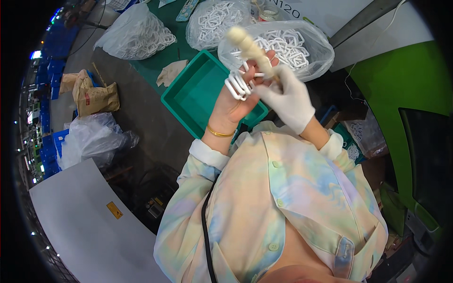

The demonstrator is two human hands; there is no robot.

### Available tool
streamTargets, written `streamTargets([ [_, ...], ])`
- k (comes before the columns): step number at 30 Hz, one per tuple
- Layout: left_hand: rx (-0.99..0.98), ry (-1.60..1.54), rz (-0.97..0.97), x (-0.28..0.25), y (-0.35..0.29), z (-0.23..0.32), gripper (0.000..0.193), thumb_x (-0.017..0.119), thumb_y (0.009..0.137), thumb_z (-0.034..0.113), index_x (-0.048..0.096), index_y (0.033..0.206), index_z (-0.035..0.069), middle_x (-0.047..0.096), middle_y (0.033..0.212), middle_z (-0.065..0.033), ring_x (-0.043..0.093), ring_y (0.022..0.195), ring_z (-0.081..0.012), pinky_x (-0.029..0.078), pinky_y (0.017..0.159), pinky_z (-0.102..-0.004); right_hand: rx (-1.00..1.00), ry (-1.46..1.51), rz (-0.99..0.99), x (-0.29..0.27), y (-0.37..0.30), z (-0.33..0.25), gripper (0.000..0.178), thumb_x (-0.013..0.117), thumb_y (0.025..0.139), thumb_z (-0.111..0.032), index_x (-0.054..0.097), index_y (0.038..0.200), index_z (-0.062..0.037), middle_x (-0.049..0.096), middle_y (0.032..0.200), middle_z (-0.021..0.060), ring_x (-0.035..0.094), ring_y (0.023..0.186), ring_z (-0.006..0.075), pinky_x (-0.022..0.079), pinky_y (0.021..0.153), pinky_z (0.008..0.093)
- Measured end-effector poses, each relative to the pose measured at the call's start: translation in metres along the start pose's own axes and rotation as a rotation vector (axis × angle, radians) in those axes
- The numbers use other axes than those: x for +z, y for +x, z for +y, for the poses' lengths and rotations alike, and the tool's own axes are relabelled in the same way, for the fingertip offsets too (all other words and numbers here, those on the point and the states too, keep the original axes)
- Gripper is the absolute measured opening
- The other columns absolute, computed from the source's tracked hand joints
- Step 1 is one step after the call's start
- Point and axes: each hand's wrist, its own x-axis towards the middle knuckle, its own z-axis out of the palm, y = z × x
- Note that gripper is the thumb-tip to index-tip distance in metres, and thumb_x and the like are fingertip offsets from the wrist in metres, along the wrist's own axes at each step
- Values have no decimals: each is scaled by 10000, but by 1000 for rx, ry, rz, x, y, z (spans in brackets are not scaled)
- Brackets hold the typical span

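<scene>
My left hand (231,101), bare and with a gold bangle at the wrist, is turned palm up with its fingers curled. Several small white plastic frames (238,86) lie in it, standing out between the palm and fingers. My right hand (290,99) wears a white glove and meets the left one, its fingertips closed at the lower end of a cream-coloured, knobbed, handle-like piece (247,45). That piece slants up and left above the left fingers; its working end is hidden between the hands. Both hands are over the right side of a green plastic tray (181,115).
Clear plastic bags full of white frames, one at the left (134,33), one in the middle (217,23) and an open one at the right (321,52), stand on the green table. A beige cloth (171,73) lies beside the tray. A brown paper sack (94,96) stands farther left.
</scene>
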Motion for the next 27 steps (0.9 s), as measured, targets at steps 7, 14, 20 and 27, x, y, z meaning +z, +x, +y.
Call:
streamTargets([
  [7,-18,24,-27,14,0,-2,469,548,971,125,411,1407,17,471,1431,-114,459,1310,-231,416,1076,-377,19,57,148,-1,5,11,242,712,831,-162,570,975,-29,471,687,-29,424,642,44,395,588,227],
  [14,-2,6,-123,-18,5,-10,611,561,933,95,292,1477,24,329,1527,-146,307,1421,-298,262,1181,-422,45,-74,-31,6,-11,-9,302,760,800,-186,569,976,-31,452,674,-46,401,623,32,379,574,217],
  [20,34,3,-4,8,-2,-4,458,581,952,106,439,1372,-5,499,1395,-117,480,1276,-211,371,1096,-342,62,-91,66,-2,0,10,292,725,822,-196,569,996,-22,460,679,-44,401,624,39,388,574,230],
  [27,54,69,195,-17,-4,-13,297,562,941,112,537,1227,38,629,1097,-77,629,945,-183,537,819,-352,57,-115,-79,6,-8,-7,321,727,813,-227,568,1002,-22,444,626,-12,408,585,66,391,552,259],
])
